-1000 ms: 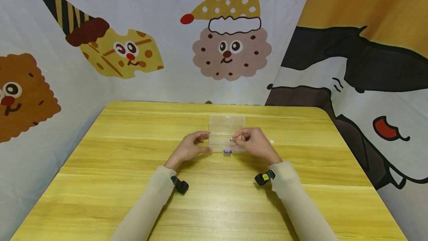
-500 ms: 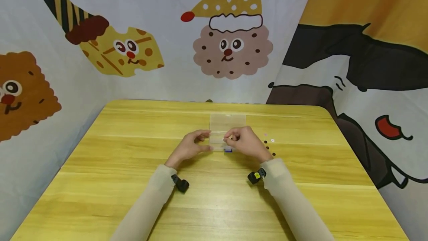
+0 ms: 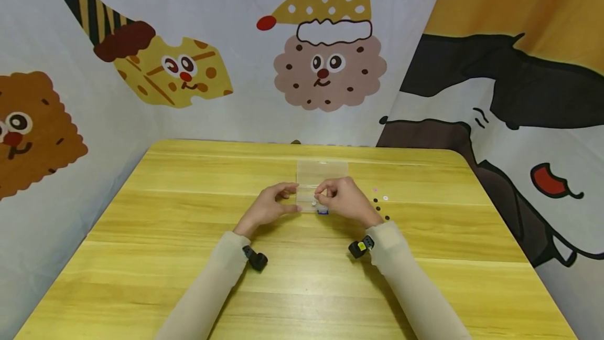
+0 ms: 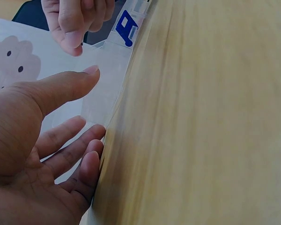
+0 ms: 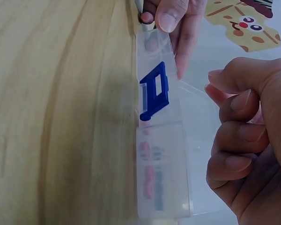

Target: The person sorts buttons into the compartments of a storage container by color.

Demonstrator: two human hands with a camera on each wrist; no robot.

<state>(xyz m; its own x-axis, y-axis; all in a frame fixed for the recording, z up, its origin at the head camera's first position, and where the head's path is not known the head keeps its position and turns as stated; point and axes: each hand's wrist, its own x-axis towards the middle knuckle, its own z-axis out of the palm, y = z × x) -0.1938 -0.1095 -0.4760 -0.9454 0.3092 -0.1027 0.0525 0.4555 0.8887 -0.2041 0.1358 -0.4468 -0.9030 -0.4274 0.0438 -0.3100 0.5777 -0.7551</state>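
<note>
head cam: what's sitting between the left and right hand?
The clear plastic box, lid open toward the far side, its blue latch at the near edge. The left hand touches its left end; the right hand hovers over it. Head view.

In the head view the right hand (image 3: 346, 201) covers the right part of the clear box (image 3: 322, 172), so its contents there are hidden. The small dots (image 3: 380, 204) on the bench (image 3: 189, 256) beside that hand are too small to identify. In the right wrist view the pink and dark bits (image 5: 150, 178) inside the box are blurred behind its plastic. The left wrist view cuts off the left hand (image 4: 37, 154) at the frame's lower edge, and whether its grip touches the box cannot be told.
</note>
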